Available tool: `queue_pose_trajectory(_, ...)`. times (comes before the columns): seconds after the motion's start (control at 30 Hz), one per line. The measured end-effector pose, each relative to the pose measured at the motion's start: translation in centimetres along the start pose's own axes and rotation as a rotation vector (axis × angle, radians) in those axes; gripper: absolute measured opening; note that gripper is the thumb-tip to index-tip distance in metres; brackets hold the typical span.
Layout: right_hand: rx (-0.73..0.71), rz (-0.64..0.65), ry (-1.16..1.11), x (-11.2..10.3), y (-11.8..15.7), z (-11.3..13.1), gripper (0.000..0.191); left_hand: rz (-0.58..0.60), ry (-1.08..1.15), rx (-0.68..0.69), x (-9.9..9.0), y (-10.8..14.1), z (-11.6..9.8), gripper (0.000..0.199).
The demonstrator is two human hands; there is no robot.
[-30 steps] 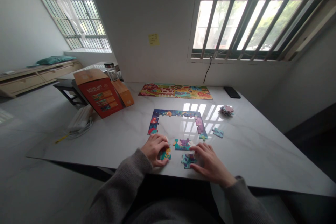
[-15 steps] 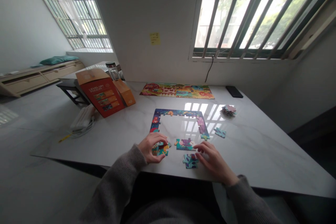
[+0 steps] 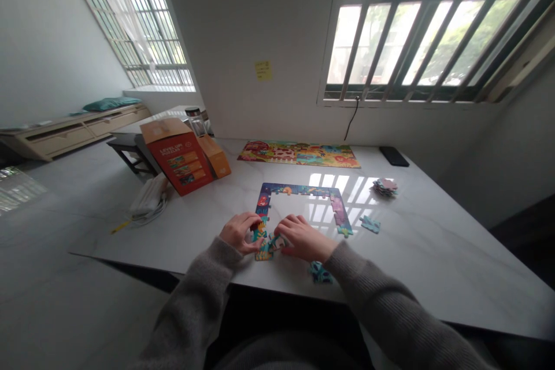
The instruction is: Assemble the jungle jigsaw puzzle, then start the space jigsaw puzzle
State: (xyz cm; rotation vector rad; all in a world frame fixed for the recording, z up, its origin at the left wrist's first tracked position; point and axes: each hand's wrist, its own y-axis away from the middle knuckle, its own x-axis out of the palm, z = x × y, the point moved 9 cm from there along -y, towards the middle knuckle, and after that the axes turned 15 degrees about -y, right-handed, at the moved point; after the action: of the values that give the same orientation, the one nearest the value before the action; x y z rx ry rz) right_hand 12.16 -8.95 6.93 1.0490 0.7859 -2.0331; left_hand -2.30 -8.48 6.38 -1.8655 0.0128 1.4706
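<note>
My left hand [image 3: 241,235] is closed around yellow and teal puzzle pieces [image 3: 264,255] at the lower end of the border's left side. My right hand [image 3: 304,238], reaching across from the right, grips a puzzle section [image 3: 276,242] with pale and teal patches, right beside those pieces. Fingers partly hide both. The dark blue and purple puzzle border [image 3: 299,189] lies flat beyond my hands, with its near side open. Close to my right wrist is a teal puzzle piece [image 3: 321,273].
Right of the border lie a light-blue puzzle piece [image 3: 370,224] and a stack of pieces [image 3: 385,187]. A long colourful puzzle [image 3: 299,154] lies near the wall, with a phone [image 3: 393,156] to its right. The red puzzle box [image 3: 186,165] and a white power strip [image 3: 148,196] are left.
My right hand has moved left with the puzzle section that lay near the middle. My left hand has shifted its pieces up against the border's left side. The view has swung slightly.
</note>
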Motion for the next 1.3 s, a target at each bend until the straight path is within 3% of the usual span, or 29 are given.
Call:
queue_pose_trajectory(0.1,0.018,0.035,0.038,0.8,-0.4,-0.6,0.043,-0.064,-0.008,-0.008,-0.2,0.1,0.3,0.039)
queue_pose_trajectory(0.23,-0.003,-0.009,0.064,0.7,-0.4,-0.4,0.047,-0.102,0.03,-0.019,-0.2,0.1,0.5,0.038)
queue_pose_trajectory(0.37,0.045,-0.071,-0.139,-0.2,-0.7,-1.1,0.019,-0.115,0.106,-0.019,-0.2,0.1,0.5,0.035)
queue_pose_trajectory(0.43,0.103,-0.139,-0.299,-1.2,-1.0,-2.5,0.007,-0.111,0.146,-0.027,-0.1,0.1,0.6,0.034)
queue_pose_trajectory(0.53,0.227,-0.31,-0.421,-3.5,-1.0,-5.8,0.008,-0.118,0.185,-0.039,0.0,0.1,0.7,0.034)
queue_pose_trajectory(0.67,0.403,-0.425,-0.343,-5.1,-0.4,-10.5,0.012,-0.109,0.174,-0.029,0.3,0.2,0.6,0.034)
queue_pose_trajectory(0.8,0.439,-0.428,-0.208,-5.0,0.2,-11.9,0.014,-0.091,0.157,-0.018,0.7,0.2,0.6,0.036)
queue_pose_trajectory(0.87,0.405,-0.442,-0.104,-5.1,0.3,-10.8,0.016,-0.087,0.16,-0.016,0.8,0.2,0.6,0.038)
queue_pose_trajectory(0.93,0.305,-0.39,0.035,-4.5,0.1,-8.0,0.015,-0.088,0.178,-0.024,0.7,0.1,0.6,0.037)
queue_pose_trajectory(1.03,0.066,-0.176,0.093,-1.4,-0.5,-2.3,0.012,-0.112,0.224,-0.069,0.0,0.0,0.9,0.035)
queue_pose_trajectory(1.1,-0.052,-0.066,0.082,0.8,-0.4,1.0,0.024,-0.134,0.248,-0.102,-0.4,-0.1,1.1,0.034)
queue_pose_trajectory(1.17,-0.068,-0.005,0.11,2.5,-0.4,2.8,0.036,-0.148,0.257,-0.112,-0.8,-0.1,1.1,0.032)
queue_pose_trajectory(1.3,0.009,0.038,0.125,3.8,-0.3,3.3,0.039,-0.169,0.258,-0.111,-1.0,-0.2,1.1,0.03)
